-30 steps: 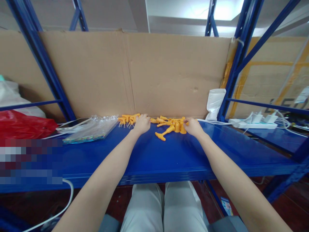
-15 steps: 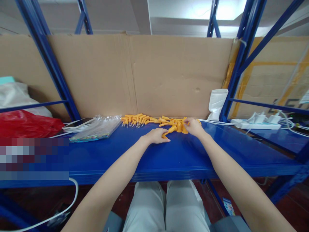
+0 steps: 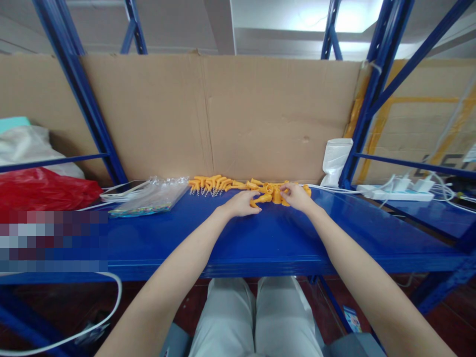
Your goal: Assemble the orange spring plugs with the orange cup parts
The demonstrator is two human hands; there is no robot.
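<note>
One yellow handle [image 3: 265, 198] pinched in your half-closed left hand [image 3: 243, 203]; right hand [image 3: 296, 197] at the yellow pieces [image 3: 275, 196], grip unclear. Likely picking-up; next calls for lifting clear.

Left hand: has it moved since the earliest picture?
Yes. Judged against the crease in the cardboard, the left hand has moved right and nearer the person, to a yellow piece.

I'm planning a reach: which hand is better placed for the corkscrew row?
Probably the left hand: nearer the corkscrews, though at a yellow piece; the right hand is at the caps.
</note>
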